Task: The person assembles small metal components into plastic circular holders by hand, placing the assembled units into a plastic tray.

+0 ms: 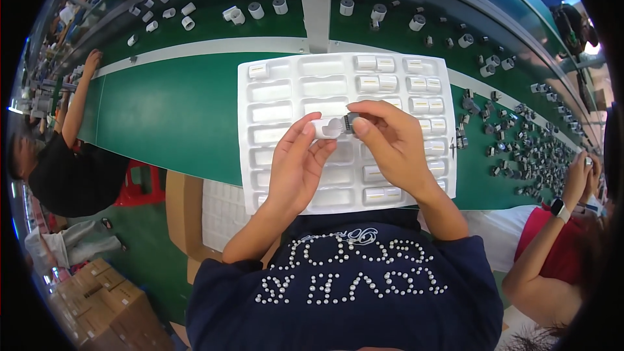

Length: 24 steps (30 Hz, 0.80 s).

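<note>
My left hand [300, 162] grips a small white plastic housing [327, 129] between thumb and fingers, its opening facing right. A dark grey electronic part [351, 122] is pinched in my right hand [393, 143], its edge right at the housing's opening. Whether it has entered the opening is hard to make out. Both hands are above a white compartment tray [270, 114]. Finished-looking white cylinders [377, 83] lie in the tray's right columns, mostly in pairs. One more white cylinder [258, 71] sits in the top left compartment.
The tray lies on a green worktable [169, 104]. Many loose dark parts [513, 156] cover its right side. White cylinders stand on the green belt [214, 13] beyond. A co-worker's hands [578, 175] are at the right, another person's arm [81, 97] at the left. Cardboard boxes [104, 299] stand lower left.
</note>
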### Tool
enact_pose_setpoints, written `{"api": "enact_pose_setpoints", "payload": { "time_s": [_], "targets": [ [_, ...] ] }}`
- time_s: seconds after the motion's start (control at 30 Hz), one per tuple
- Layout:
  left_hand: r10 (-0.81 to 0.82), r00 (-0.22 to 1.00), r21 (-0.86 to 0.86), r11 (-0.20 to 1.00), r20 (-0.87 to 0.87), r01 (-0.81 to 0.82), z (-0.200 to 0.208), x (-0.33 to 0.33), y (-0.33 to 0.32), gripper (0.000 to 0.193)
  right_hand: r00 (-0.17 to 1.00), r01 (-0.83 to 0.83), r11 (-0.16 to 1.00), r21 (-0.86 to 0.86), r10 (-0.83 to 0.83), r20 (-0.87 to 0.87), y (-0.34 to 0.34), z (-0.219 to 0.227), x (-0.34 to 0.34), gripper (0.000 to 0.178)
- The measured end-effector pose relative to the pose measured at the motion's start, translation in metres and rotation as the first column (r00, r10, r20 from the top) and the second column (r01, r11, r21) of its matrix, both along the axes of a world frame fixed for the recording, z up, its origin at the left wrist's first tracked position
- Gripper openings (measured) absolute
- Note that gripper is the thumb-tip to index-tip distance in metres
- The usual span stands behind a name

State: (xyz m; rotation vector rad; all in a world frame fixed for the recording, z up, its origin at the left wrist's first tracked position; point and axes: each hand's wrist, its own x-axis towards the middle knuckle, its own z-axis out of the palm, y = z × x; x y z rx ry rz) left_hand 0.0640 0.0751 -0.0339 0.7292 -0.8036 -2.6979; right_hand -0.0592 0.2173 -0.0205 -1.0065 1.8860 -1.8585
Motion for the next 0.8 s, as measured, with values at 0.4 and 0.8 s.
{"api": "enact_pose_setpoints", "payload": {
  "time_s": [0.4, 0.8],
  "targets": [
    [-0.052, 0.999, -0.074, 0.996, -0.002, 0.052, -0.008, 0.003, 0.003, 0.032, 0.965, -0.043, 0.980, 0.196, 0.092, -0.247, 0.011, 0.001, -0.002, 0.039],
    [-0.163, 0.976, -0.476, 0.853, 0.147, 0.214, 0.006, -0.013, 0.007, 0.036, 0.824, -0.049, 0.963, 0.266, 0.189, -0.534, 0.004, 0.004, -0.020, 0.029]
  ]
}}
